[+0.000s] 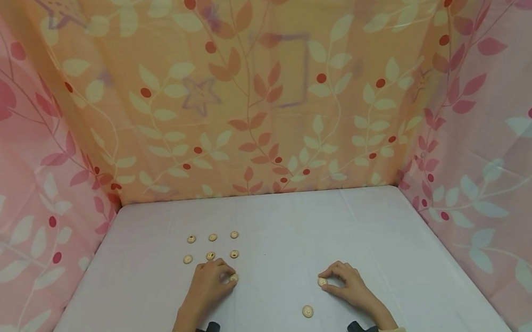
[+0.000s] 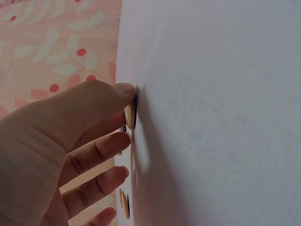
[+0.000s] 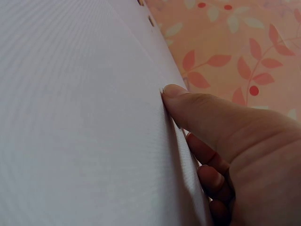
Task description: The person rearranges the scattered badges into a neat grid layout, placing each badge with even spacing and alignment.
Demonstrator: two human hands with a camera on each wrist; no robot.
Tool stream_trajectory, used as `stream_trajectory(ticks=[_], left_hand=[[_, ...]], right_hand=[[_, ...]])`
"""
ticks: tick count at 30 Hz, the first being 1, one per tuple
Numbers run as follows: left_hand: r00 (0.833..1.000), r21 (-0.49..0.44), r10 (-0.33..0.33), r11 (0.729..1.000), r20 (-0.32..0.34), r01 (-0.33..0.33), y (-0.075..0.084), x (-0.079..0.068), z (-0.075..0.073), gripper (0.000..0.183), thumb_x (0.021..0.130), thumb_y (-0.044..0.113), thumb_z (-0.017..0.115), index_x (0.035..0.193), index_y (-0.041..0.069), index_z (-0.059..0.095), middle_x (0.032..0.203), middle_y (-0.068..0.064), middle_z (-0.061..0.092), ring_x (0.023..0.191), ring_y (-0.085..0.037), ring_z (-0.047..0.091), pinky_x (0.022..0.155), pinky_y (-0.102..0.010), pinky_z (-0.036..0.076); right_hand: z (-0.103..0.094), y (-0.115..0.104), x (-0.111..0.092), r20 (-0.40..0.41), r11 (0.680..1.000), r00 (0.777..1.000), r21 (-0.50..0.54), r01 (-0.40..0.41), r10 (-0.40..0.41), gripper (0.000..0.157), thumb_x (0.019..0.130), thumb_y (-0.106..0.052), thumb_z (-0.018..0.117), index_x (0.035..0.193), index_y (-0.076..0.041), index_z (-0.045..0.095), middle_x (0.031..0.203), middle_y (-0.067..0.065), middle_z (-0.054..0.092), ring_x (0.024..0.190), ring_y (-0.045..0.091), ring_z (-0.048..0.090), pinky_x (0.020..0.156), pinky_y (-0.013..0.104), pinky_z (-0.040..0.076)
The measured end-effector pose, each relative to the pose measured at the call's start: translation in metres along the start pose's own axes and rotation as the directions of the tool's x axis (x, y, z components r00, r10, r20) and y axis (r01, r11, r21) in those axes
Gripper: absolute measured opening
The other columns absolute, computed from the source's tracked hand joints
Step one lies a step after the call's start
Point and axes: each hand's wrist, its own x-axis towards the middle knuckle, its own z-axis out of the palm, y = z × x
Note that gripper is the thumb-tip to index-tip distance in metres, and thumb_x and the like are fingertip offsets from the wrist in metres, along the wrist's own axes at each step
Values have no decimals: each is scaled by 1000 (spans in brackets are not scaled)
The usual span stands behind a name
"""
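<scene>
In the head view, my left hand (image 1: 211, 284) pinches a small round tan button (image 1: 234, 278) between thumb and index finger at the table surface. The left wrist view shows this button (image 2: 130, 116) edge-on at the thumb tip, the other fingers spread below. My right hand (image 1: 351, 288) holds a similar button (image 1: 322, 282) by its edges, thumb on the near side and index finger on the far side. From the right wrist, the thumb mostly hides that button. Nearer the front, a loose button (image 1: 307, 311) lies left of the right hand.
Beyond the left hand, several buttons lie in two rows on the white table (image 1: 310, 226), among them a far-row button (image 1: 212, 237) and a near-row button (image 1: 188, 259). Leaf-patterned curtains (image 1: 248, 82) enclose the back and both sides.
</scene>
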Motion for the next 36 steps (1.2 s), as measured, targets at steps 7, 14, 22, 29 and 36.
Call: stream_trajectory(ticks=[7, 14, 22, 29, 36], left_hand=[[1000, -14, -14, 1000, 15, 14, 2, 0, -2, 13, 71, 33, 75, 82, 27, 72, 82, 18, 60, 84, -8, 57, 87, -43, 38], [1000, -23, -19, 1000, 22, 19, 2, -1, -3, 16, 71, 35, 76, 83, 26, 71, 84, 16, 60, 86, -9, 58, 88, -43, 38], [999, -27, 44, 999, -15, -44, 4, 6, -4, 18, 72, 33, 75, 87, 23, 71, 89, 12, 63, 88, -11, 59, 84, -43, 39], [993, -24, 114, 993, -22, -115, 12, 13, -5, 24, 69, 33, 79, 89, 21, 71, 92, 8, 63, 88, -15, 58, 79, -43, 41], [986, -72, 164, 983, -41, -166, 24, 18, 1, 22, 68, 29, 80, 86, 20, 72, 90, 9, 62, 84, -14, 57, 79, -42, 39]], right_hand=[[1, 0, 0, -5, 1000, 1000, -6, 1, -1, 21, 74, -39, 74, 94, -37, 66, 94, -26, 56, 86, 3, 45, 78, 31, 30], [1, -1, 1, -8, 1000, 1000, 1, 1, -1, 21, 75, -39, 74, 94, -37, 66, 93, -25, 56, 84, 3, 45, 77, 30, 29], [0, -1, 0, -1, 1000, 1000, 5, -6, 6, 21, 75, -38, 74, 94, -36, 66, 94, -25, 57, 84, 3, 45, 78, 31, 29], [-1, -2, 0, 7, 1000, 1000, 16, -11, 11, 21, 75, -39, 74, 95, -36, 66, 94, -24, 57, 84, 4, 44, 77, 30, 29], [-1, -1, 0, 7, 1000, 1000, 19, -10, 10, 21, 75, -39, 73, 95, -37, 66, 94, -24, 56, 85, 4, 44, 78, 31, 29]])
